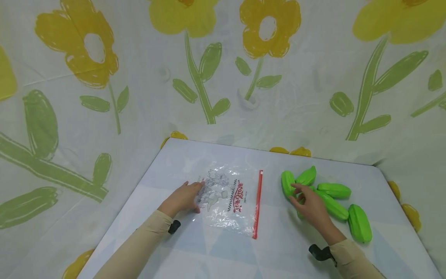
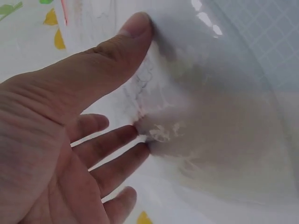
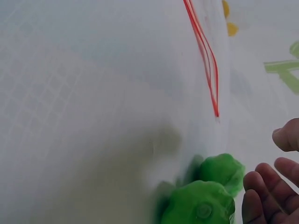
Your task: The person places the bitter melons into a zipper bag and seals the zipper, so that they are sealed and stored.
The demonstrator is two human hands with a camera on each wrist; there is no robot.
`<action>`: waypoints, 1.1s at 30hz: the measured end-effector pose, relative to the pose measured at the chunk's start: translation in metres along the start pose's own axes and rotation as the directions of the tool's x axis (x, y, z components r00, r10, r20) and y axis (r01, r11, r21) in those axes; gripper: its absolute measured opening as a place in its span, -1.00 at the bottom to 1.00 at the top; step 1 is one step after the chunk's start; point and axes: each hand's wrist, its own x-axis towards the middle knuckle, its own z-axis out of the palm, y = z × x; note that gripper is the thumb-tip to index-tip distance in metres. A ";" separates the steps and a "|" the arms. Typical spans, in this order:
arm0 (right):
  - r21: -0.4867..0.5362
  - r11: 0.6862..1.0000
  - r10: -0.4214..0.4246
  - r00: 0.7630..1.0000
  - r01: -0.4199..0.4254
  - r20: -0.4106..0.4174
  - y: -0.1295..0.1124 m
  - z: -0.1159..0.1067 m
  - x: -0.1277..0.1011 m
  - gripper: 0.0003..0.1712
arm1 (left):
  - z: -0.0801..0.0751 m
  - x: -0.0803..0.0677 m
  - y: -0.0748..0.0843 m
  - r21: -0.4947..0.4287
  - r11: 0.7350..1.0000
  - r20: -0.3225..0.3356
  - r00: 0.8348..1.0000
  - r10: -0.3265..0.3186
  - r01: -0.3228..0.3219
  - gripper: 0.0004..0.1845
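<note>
A clear plastic zip bag with red lettering and a red slider strip lies flat on the table. My left hand is at the bag's left edge, thumb and fingers spread apart. In the left wrist view, the fingertips are right at the clear plastic. Several green, ridged, fruit-like pieces lie in a loose group on the right, one nearest the front. Over the group's left side is my right hand, its fingers loosely bent with nothing held. Part of the group is hidden beneath it.
The white table carries a pale blue triangle pattern. A white curtain printed with yellow flowers hangs along the table's back and sides. Dark wrist devices show at both sleeves.
</note>
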 end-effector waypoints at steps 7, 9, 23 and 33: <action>0.024 0.999 -0.027 1.000 0.027 0.002 -0.007 0.005 0.000 -0.49 | -0.002 -0.001 0.004 0.062 0.998 -0.016 1.000 0.013 -0.012 0.09; 0.032 0.999 -0.024 1.000 0.023 0.008 -0.009 0.006 0.001 -0.49 | -0.002 -0.001 0.004 0.043 0.999 -0.033 0.999 0.019 -0.017 0.07; 0.053 0.997 0.050 0.998 -0.052 0.031 -0.019 0.022 0.006 -0.50 | 0.006 0.016 0.031 -0.210 0.971 -0.064 0.993 0.100 -0.111 0.03; 0.046 0.996 0.071 0.994 -0.075 0.084 -0.023 0.035 0.009 -0.49 | 0.016 0.025 0.045 -0.224 0.968 -0.065 0.993 0.100 -0.112 0.01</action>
